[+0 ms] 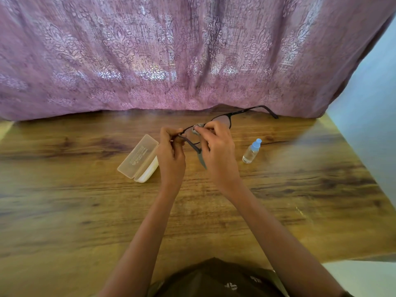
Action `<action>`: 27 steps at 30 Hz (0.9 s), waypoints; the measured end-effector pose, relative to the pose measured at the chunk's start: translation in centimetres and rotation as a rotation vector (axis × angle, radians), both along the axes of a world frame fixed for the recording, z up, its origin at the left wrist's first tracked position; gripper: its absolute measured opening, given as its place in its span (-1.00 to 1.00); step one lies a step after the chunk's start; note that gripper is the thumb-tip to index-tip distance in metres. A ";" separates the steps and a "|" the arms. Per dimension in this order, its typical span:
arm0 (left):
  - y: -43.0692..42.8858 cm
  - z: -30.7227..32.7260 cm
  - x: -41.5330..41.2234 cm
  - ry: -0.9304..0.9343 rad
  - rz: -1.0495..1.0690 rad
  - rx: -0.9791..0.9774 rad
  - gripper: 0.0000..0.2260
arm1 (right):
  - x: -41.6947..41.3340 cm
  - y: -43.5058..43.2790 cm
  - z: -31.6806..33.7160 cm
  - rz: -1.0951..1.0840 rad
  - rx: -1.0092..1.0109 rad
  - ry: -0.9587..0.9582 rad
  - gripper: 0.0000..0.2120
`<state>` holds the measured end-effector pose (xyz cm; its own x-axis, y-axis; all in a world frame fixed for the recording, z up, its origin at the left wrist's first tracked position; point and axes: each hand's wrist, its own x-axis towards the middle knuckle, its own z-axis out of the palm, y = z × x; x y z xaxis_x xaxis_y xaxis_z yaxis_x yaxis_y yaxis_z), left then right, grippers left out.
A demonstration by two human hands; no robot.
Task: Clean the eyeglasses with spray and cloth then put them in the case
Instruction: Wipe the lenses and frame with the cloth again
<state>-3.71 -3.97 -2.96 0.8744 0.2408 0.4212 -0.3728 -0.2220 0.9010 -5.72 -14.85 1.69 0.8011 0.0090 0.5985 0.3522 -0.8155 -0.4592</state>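
Dark thin-framed eyeglasses (227,117) are held above the wooden table (278,189), arms unfolded, one arm reaching far right toward the curtain. My left hand (171,151) pinches the frame at its near left end. My right hand (216,146) presses a small grey cloth (198,127) against the left lens; a corner of the cloth hangs below the hand. A translucent eyeglass case (139,158) stands open on the table just left of my left hand. A small clear spray bottle (251,151) with a blue cap stands upright to the right of my right hand.
A pink patterned curtain (192,56) hangs along the table's far edge. A pale wall (368,129) runs along the right side. The table's right edge slants toward me.
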 end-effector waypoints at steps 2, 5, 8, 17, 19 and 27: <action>-0.1 0.2 -0.1 0.006 0.005 0.000 -0.70 | 0.0 -0.1 0.0 -0.021 0.003 0.009 -0.76; -0.1 0.1 0.0 -0.001 -0.014 0.003 -0.79 | -0.2 0.1 0.1 0.038 0.021 0.005 -0.76; 0.1 0.0 0.0 -0.031 -0.036 0.047 -0.85 | -0.5 0.3 0.2 0.108 0.027 0.014 -0.74; 0.3 0.2 -0.1 0.001 -0.008 -0.006 -0.80 | 0.1 0.2 0.5 0.034 0.028 0.007 -0.77; 0.4 0.2 -0.1 -0.005 -0.018 -0.006 -0.80 | 0.1 0.3 0.6 0.091 0.036 0.006 -0.77; 0.9 0.0 -0.2 0.000 -0.017 0.016 -0.85 | 0.0 0.5 0.5 0.179 0.061 0.017 -0.75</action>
<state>-3.93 -3.04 -2.92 0.8785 0.2189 0.4246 -0.3763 -0.2302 0.8974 -5.74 -14.39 2.18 0.7997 0.1164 0.5890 0.4813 -0.7107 -0.5131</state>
